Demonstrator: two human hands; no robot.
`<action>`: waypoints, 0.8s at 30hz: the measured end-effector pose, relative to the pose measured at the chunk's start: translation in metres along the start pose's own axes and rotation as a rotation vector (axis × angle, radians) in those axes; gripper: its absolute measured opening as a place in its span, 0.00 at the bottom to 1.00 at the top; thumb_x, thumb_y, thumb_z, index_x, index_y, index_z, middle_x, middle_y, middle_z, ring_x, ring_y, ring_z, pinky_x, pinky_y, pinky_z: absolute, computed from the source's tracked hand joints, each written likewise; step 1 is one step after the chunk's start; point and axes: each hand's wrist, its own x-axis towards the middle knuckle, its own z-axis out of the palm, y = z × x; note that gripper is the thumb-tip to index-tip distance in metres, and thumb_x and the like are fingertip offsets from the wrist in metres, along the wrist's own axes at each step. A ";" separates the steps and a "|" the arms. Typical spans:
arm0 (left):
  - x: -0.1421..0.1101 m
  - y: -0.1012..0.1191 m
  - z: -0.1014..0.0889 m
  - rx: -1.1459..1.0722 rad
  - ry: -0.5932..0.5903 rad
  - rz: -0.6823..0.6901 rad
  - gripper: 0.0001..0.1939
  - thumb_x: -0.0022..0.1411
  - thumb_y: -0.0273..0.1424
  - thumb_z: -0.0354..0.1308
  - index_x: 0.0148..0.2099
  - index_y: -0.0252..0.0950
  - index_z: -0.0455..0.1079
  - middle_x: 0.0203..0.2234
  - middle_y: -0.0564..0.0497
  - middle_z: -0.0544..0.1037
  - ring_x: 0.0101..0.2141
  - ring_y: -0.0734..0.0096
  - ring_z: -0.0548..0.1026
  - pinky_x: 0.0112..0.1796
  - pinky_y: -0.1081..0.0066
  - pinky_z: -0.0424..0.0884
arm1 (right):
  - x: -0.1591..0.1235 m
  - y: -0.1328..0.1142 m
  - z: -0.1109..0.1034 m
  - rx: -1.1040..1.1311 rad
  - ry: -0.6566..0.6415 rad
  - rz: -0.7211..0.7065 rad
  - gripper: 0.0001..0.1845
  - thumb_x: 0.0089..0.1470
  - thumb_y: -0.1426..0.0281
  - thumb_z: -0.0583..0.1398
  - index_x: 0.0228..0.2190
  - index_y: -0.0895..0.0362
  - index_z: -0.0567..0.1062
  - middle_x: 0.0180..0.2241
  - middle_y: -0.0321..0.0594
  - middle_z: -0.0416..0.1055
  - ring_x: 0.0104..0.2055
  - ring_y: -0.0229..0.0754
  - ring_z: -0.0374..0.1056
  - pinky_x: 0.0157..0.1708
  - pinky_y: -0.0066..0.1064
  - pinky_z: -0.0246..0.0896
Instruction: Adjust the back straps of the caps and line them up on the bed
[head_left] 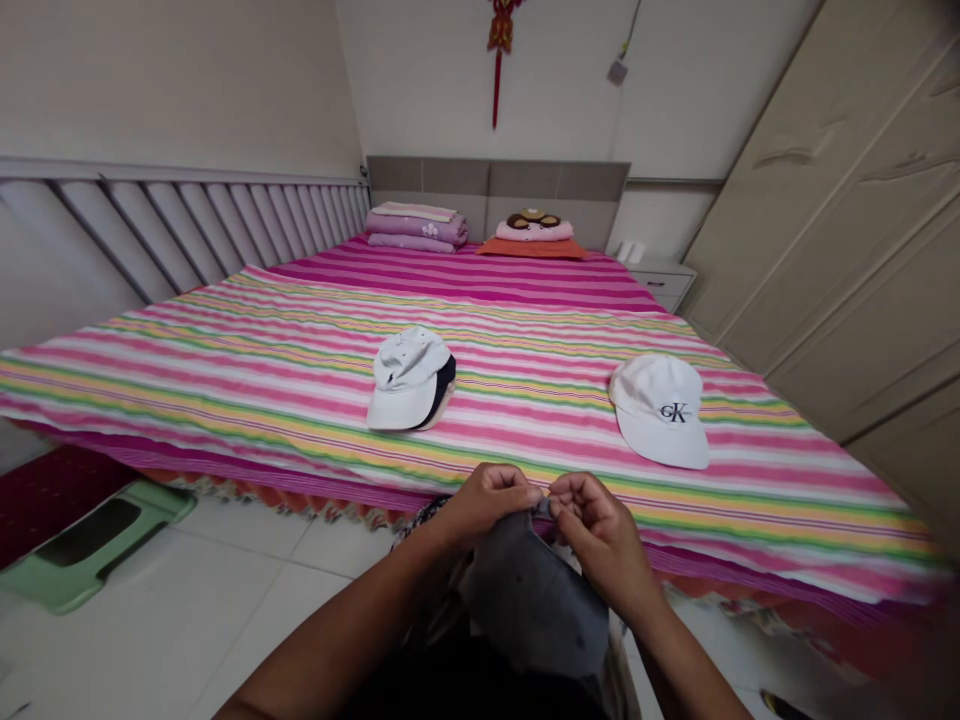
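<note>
A grey-blue cap hangs in front of my body at the near edge of the bed. My left hand pinches the cap's upper edge, thumb against fingers. Close beside it, my right hand has its fingers curled on a short strap at the cap's opening. On the bed beyond my left hand sits a white cap with a small dark emblem, stacked on a dark cap and a beige one beneath. Farther right lies a white cap with "CK" lettering.
A striped sheet covers the bed. Folded purple bedding and a pink folded stack lie by the headboard. A green stool stands on the tiles at left; a wardrobe is at right.
</note>
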 end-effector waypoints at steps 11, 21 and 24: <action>0.000 0.002 0.000 0.027 -0.043 -0.020 0.11 0.43 0.33 0.63 0.23 0.30 0.68 0.17 0.54 0.68 0.20 0.81 0.62 0.25 0.77 0.56 | -0.004 -0.007 -0.001 -0.615 -0.012 -0.365 0.07 0.47 0.71 0.58 0.32 0.56 0.72 0.28 0.39 0.73 0.30 0.41 0.68 0.30 0.30 0.60; 0.001 0.007 -0.004 -0.026 -0.030 -0.033 0.07 0.43 0.29 0.59 0.22 0.31 0.64 0.23 0.52 0.71 0.22 0.79 0.65 0.25 0.77 0.56 | -0.005 -0.007 -0.001 -0.615 0.034 -0.315 0.06 0.45 0.68 0.60 0.28 0.56 0.72 0.23 0.37 0.71 0.24 0.38 0.65 0.25 0.28 0.59; 0.001 0.008 -0.005 -0.066 -0.056 -0.029 0.08 0.41 0.27 0.60 0.21 0.31 0.63 0.24 0.51 0.72 0.23 0.78 0.66 0.26 0.76 0.58 | -0.003 -0.005 -0.002 -0.453 -0.013 -0.167 0.07 0.43 0.67 0.61 0.26 0.56 0.72 0.21 0.35 0.68 0.23 0.37 0.63 0.23 0.27 0.56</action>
